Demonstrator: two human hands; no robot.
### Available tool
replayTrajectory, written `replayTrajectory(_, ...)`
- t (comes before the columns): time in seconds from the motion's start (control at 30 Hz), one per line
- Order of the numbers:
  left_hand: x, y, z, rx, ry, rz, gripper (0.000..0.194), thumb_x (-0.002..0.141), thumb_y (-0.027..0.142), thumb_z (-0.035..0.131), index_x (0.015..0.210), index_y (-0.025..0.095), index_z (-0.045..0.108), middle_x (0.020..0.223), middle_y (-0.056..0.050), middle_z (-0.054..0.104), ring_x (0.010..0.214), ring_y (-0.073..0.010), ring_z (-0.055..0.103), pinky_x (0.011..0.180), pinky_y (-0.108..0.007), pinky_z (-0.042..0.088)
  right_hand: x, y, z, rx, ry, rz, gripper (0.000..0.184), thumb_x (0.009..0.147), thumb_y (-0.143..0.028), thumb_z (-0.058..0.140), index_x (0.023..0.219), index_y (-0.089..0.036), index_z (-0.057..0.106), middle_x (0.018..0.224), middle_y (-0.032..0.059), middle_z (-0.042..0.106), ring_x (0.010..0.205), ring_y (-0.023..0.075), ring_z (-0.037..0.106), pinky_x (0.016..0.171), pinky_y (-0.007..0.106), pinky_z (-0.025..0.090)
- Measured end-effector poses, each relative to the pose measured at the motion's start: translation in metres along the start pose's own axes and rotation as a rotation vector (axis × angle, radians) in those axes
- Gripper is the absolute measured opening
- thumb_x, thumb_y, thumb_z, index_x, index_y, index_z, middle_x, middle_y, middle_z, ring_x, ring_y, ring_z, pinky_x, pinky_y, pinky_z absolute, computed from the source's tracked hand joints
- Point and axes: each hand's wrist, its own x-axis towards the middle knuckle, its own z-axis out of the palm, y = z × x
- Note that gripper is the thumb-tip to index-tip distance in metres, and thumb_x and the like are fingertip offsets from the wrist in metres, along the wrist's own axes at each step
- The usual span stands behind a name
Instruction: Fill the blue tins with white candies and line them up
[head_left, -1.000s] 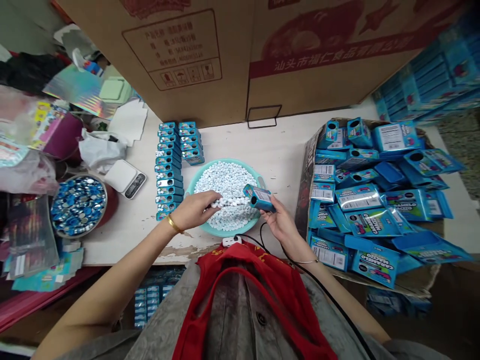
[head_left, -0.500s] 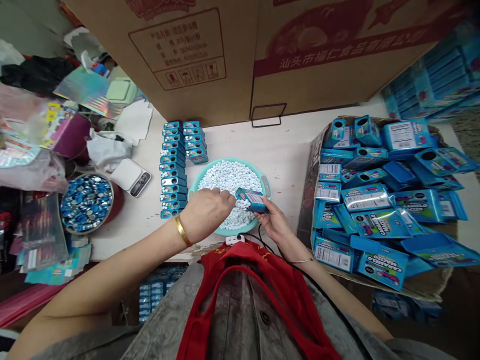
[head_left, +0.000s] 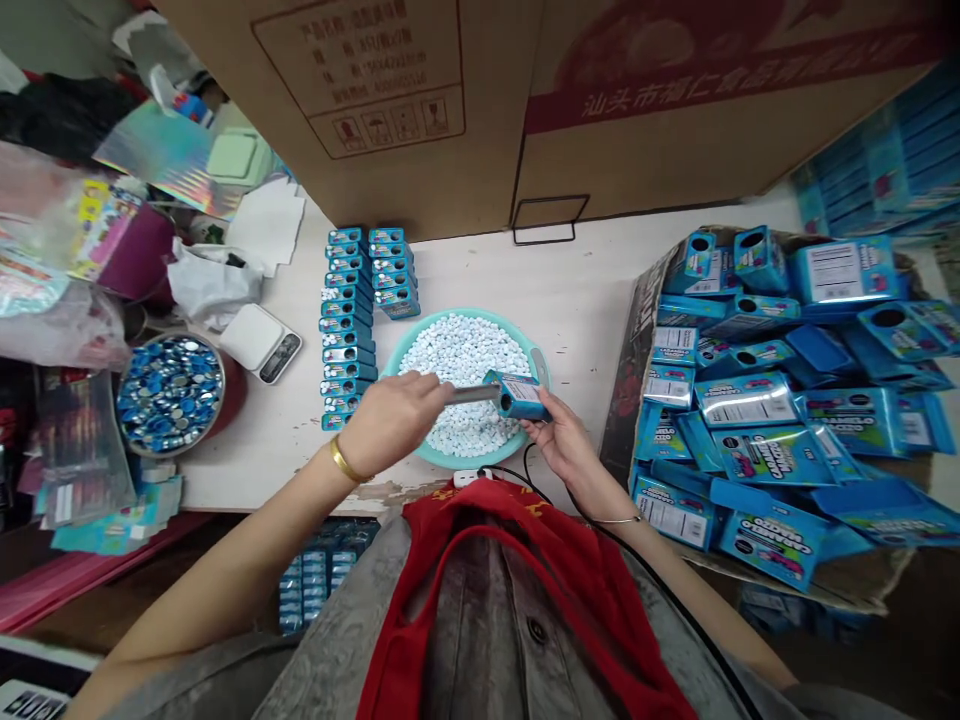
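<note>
Closing the left hand (head_left: 394,420) around the end of a metal scoop (head_left: 471,395), at about eight o'clock on the green bowl (head_left: 459,463), and pointing the scoop toward three o'clock, right at the mouth of a blue carton (head_left: 523,392). Pinching the carton's far end between thumb and fingers of the right hand (head_left: 566,440), at four o'clock; holding it tilted above the bowl, over heaped white pieces (head_left: 465,345). Probably handling light and fairly stiff, though likely denting under a hard squeeze and perhaps slipping on its glossy sides; best being gripped by the side edges, well back from the opening. Probably rolling and spilling easily, the small, hard-looking pieces. Farther out, standing in two rows at ten o'clock, filled cartons (head_left: 347,340); lying jumbled in an open box (head_left: 630,350) at three, loose cartons (head_left: 750,397); rising at twelve, a large cardboard box (head_left: 420,200).
</note>
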Motion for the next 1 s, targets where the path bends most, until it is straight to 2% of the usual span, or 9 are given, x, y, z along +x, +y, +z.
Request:
replayTrajectory(0.07,-0.006,-0.017,0.024,-0.029,-0.051,-0.147,0.021,0.095,0.021,0.045,0.108,0.017,0.06,0.096,-0.009,0.064,0.091,-0.022,0.06,0.075,-0.033,0.047,0.001,-0.006,-0.006,0.028,0.01,-0.009,0.021,0.075,-0.035,0.077,0.091,-0.023,0.071,0.094,-0.0015,0.074,0.075,0.0108,0.067,0.058,0.018,0.055)
replayTrajectory(0.2,0.0,-0.035,0.096,-0.169,-0.312,-0.328,0.02,0.092,0.016,0.045,0.105,0.014,0.06,0.103,-0.012,0.065,0.098,-0.025,0.061,0.078,-0.034,0.047,0.005,-0.018,-0.021,0.084,0.099,0.002,0.014,0.077,-0.03,0.074,0.087,-0.022,0.069,0.089,-0.0018,0.074,0.07,0.01,0.066,0.053,0.017,0.054)
replayTrajectory(0.33,0.035,-0.007,0.154,-0.335,-0.318,-0.322,0.026,0.093,0.017,0.041,0.113,0.017,0.057,0.115,-0.011,0.064,0.105,-0.0237,0.06,0.084,-0.034,0.048,0.007,-0.026,-0.029,0.105,0.125,0.011,0.012,0.076,-0.028,0.073,0.084,-0.02,0.067,0.085,-0.0011,0.073,0.069,0.0103,0.066,0.052,0.017,0.054)
replayTrajectory(0.4,0.055,0.011,0.169,-0.386,-0.283,-0.296,0.03,0.092,0.015,0.041,0.118,0.018,0.055,0.12,-0.011,0.063,0.108,-0.0234,0.059,0.087,-0.034,0.048,0.008,-0.028,-0.031,0.102,0.131,0.009,0.013,0.076,-0.028,0.074,0.083,-0.02,0.066,0.083,-0.0012,0.072,0.068,0.0108,0.065,0.051,0.018,0.054)
replayTrajectory(0.5,0.07,0.025,0.178,-0.463,-0.24,-0.279,0.038,0.09,0.014,0.042,0.126,0.017,0.051,0.126,-0.012,0.061,0.112,-0.0233,0.059,0.093,-0.034,0.047,0.01,-0.028,-0.036,0.095,0.148,0.003,0.015,0.075,-0.03,0.075,0.082,-0.021,0.065,0.081,-0.0011,0.072,0.066,0.0114,0.065,0.049,0.019,0.053)
replayTrajectory(0.6,0.062,0.02,0.175,-0.516,-0.221,-0.27,0.038,0.092,0.019,0.043,0.129,0.017,0.05,0.126,-0.011,0.062,0.11,-0.0219,0.06,0.094,-0.032,0.047,0.012,-0.026,-0.041,0.086,0.16,-0.026,0.017,0.074,-0.031,0.076,0.081,-0.021,0.064,0.081,-0.0009,0.072,0.067,0.0122,0.066,0.05,0.02,0.054)
replayTrajectory(0.7,0.04,0.007,0.156,-0.576,-0.177,-0.25,0.036,0.092,0.024,0.046,0.127,0.016,0.051,0.117,-0.01,0.065,0.101,-0.0201,0.062,0.089,-0.031,0.048,0.012,-0.024,-0.043,0.091,0.162,-0.061,0.018,0.073,-0.029,0.077,0.083,-0.021,0.065,0.082,-0.0012,0.072,0.069,0.0124,0.067,0.051,0.02,0.055)
replayTrajectory(0.87,0.008,-0.009,0.093,-0.606,-0.027,-0.138,0.032,0.095,0.032,0.046,0.121,0.015,0.054,0.108,-0.01,0.065,0.09,-0.0167,0.062,0.083,-0.029,0.048,0.005,-0.018,-0.03,0.114,0.128,-0.08,0.025,0.067,-0.031,0.082,0.084,-0.021,0.067,0.085,-0.0026,0.071,0.069,0.011,0.066,0.052,0.019,0.054)
replayTrajectory(1.0,0.003,-0.009,0.043,-0.504,-0.007,-0.039,0.029,0.096,0.032,0.044,0.118,0.015,0.054,0.106,-0.01,0.066,0.093,-0.0167,0.063,0.083,-0.029,0.048,-0.001,-0.009,-0.013,0.082,0.07,-0.064,0.028,0.064,-0.035,0.083,0.082,-0.021,0.067,0.083,-0.0034,0.07,0.066,0.0107,0.065,0.051,0.019,0.052)
